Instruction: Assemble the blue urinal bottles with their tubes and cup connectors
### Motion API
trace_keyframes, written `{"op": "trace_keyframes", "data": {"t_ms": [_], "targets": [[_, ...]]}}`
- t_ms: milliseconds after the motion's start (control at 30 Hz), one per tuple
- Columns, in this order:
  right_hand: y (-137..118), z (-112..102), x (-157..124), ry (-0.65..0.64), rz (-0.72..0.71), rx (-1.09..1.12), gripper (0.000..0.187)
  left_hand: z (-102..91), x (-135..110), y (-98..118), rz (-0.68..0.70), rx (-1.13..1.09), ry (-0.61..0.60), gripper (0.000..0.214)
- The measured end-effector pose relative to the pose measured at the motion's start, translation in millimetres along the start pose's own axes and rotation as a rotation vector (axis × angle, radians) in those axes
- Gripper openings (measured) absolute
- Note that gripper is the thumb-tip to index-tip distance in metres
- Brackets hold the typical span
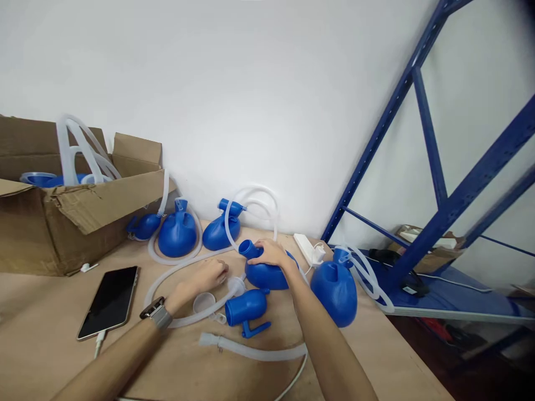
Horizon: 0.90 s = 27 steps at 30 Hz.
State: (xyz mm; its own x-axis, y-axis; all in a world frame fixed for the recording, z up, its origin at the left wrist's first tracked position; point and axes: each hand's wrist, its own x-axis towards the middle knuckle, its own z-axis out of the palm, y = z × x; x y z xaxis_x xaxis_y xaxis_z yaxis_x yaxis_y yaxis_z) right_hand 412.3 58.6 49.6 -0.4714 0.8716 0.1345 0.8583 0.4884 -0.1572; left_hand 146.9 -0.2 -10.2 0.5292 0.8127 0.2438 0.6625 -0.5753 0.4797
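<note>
My right hand (271, 253) is wrapped over the top of a blue plastic urinal bottle (267, 276), whose open neck (248, 249) points up and to the left. My left hand (212, 274) is closed just left of that bottle, above a translucent hose (196, 317); whatever its fingers may hold is hidden. Below both hands lies a blue cup-shaped urinal head (246, 307) with a small handle, on its side. Next to it are a clear round lid (204, 302) and a loose hose end (251, 351).
Behind stand more urinal bottles (178, 234) with coiled hoses, and another bottle (334, 289) is at right. A cardboard box (25, 234) holds hoses and blue parts. A tablet (109, 302), a power strip (308, 249) and a blue metal rack (434, 223) are also there.
</note>
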Motion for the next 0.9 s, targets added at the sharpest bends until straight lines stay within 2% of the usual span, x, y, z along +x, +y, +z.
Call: {"op": "trace_keyframes", "data": {"t_ms": [200, 467, 667, 833, 900], "targets": [[-2.1, 2.4, -3.3, 0.041, 0.054, 0.039, 0.063, 21.2, -6.9, -24.0, -0.038, 0.109, 0.049, 0.028], [-4.0, 8.6, -10.4, 0.13, 0.096, 0.089, 0.059, 48.4, -16.2, -52.5, -0.166, 0.197, -0.018, 0.051], [-5.1, 7.6, -10.6, 0.122, 0.082, 0.071, 0.056, 55.9, -15.3, -57.1, -0.209, 0.22, -0.015, 0.059], [-5.1, 8.5, -11.4, 0.098, 0.071, 0.084, 0.056, 57.9, -16.6, -61.0, -0.177, 0.225, -0.005, 0.057], [-3.9, 6.0, -9.6, 0.104, 0.054, 0.156, 0.058, 57.5, -16.8, -62.6, -0.158, 0.225, -0.01, 0.054]]}}
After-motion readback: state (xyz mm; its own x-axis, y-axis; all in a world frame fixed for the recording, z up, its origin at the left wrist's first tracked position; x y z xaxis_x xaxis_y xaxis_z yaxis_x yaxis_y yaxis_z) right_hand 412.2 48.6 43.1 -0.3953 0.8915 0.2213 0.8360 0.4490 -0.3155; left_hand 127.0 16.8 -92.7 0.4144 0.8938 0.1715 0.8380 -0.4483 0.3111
